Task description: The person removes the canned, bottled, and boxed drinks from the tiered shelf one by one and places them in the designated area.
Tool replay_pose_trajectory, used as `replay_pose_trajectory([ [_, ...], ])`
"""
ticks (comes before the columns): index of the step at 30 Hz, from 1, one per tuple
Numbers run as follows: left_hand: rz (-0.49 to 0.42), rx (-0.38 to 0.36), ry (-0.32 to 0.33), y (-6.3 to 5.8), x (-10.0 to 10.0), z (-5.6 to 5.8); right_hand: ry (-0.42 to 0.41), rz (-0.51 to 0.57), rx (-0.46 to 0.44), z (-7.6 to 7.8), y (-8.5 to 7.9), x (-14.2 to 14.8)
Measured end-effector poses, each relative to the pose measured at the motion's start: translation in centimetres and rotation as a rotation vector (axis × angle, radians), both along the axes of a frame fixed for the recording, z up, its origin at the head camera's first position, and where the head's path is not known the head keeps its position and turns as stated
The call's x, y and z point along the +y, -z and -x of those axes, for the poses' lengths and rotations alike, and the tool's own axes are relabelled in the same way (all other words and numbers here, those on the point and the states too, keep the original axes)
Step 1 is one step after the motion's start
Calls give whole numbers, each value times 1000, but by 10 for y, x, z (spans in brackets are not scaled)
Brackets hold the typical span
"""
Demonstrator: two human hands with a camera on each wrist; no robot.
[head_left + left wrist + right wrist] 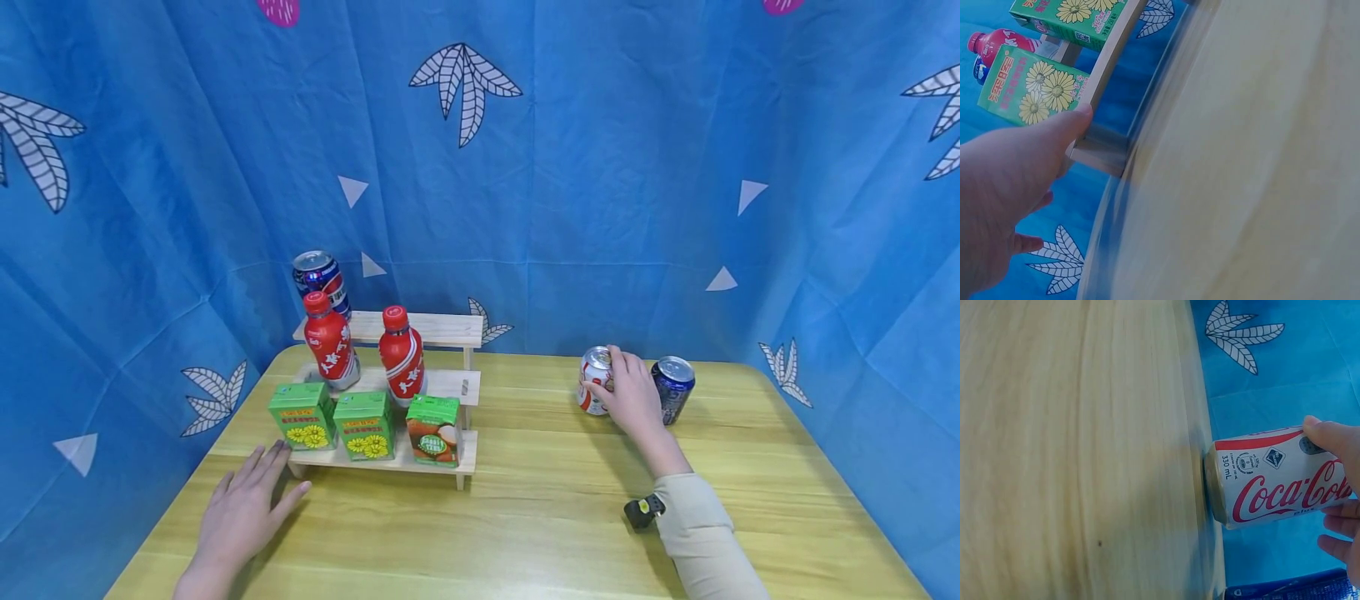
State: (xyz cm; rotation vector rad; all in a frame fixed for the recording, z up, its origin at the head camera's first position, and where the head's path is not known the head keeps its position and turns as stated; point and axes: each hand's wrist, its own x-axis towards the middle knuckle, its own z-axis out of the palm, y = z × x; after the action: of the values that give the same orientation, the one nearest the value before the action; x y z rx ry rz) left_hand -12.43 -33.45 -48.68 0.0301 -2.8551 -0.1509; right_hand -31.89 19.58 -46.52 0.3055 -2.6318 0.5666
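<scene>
My right hand (pixel 633 402) grips a white and red Coca-Cola can (pixel 1279 478) near its top, thumb on one side and fingers on the other. The can stands upright on the table's right half, its base at the wood in the right wrist view. Close beside that hand is a dark blue can (pixel 672 390). On the left, my left hand (pixel 243 510) has its fingers extended at the front left corner of a stepped wooden rack (pixel 442 330). In the left wrist view its thumb lies along the rack's edge, near a green drink carton (pixel 1038 90) with yellow flowers.
The rack's front step carries another flowered carton (pixel 365 427) and a coconut drink carton (pixel 433 431). Two red bottles (pixel 402 358) stand on the middle step, and a blue Pepsi can (pixel 322 279) on top. A blue curtain (pixel 600 183) surrounds the wooden table (pixel 540 517).
</scene>
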Motion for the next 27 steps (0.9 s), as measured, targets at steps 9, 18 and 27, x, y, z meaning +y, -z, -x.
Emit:
replay_pose_trajectory([
  [9, -5, -11, 2, 0, -1, 0, 13, 21, -25, 0, 2, 1],
  [18, -15, 27, 7, 3, -1, -1, 31, 14, -48, -2, 1, 2],
  [27, -15, 27, 5, 3, -1, 0, 15, -22, -18, -3, -5, 3],
])
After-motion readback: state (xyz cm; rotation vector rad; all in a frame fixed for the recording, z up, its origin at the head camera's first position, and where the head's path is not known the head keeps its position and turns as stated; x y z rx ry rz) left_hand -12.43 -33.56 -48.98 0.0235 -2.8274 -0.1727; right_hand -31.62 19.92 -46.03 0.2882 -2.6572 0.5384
